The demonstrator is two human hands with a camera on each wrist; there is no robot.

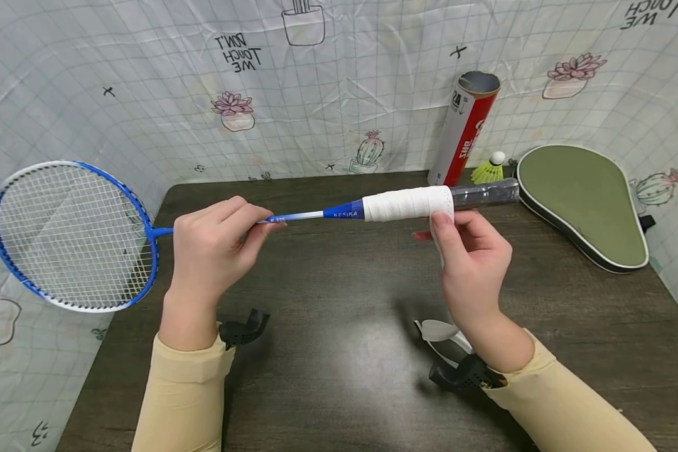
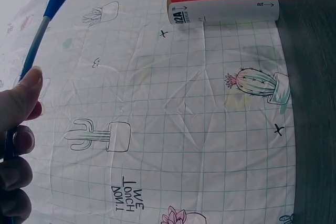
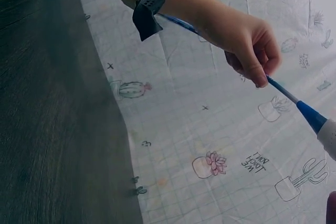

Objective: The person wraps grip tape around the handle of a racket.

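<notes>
A blue and white badminton racket (image 1: 344, 210) is held level above the table, its strung head (image 1: 70, 235) to the left. My left hand (image 1: 211, 245) grips the thin shaft between thumb and curled fingers, also seen as fingers round the shaft (image 2: 34, 45) in the left wrist view. White grip tape (image 1: 407, 204) is wound round the upper handle; the lower end of the handle (image 1: 486, 193) is bare and black. My right hand (image 1: 477, 263) pinches the tape just below the handle, at the last turn. The tape's loose tail (image 1: 441, 331) hangs behind the right wrist toward the table.
At the back right of the dark table (image 1: 316, 370) stand a red and white shuttlecock tube (image 1: 463, 132) and a yellow shuttlecock (image 1: 488, 169). A green paddle-shaped case (image 1: 584, 201) lies on the right. Patterned cloth (image 1: 316, 100) hangs behind the table.
</notes>
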